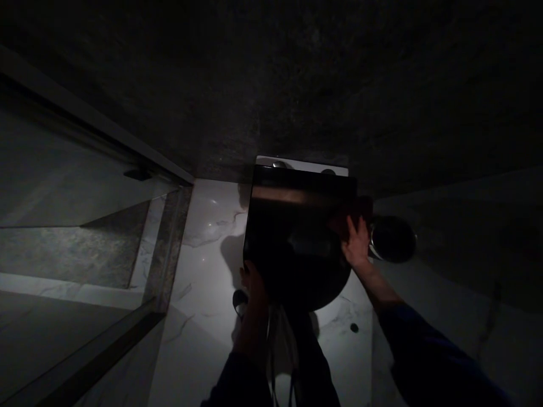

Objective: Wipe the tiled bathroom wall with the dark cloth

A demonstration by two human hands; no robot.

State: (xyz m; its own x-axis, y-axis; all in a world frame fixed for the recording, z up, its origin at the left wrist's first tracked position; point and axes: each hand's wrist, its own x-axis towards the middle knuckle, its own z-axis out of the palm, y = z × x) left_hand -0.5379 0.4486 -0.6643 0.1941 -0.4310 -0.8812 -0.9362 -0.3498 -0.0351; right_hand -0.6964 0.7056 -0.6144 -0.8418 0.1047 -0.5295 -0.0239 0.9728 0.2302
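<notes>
A dark, glossy toilet with a black lid stands in the middle of the view, its top reflecting a faint band of light. My right hand presses a dark red cloth against the lid's right edge, fingers spread over it. At the left edge of the lid is my left hand, deep in shadow. Its fingers are partly hidden, so I cannot tell whether they grip the rim or only touch it.
A round dark bin stands close to the right of the toilet. Behind is a white panel against a dark stone wall. A glass screen runs along the left. A small dark disc lies on the marble-patterned floor.
</notes>
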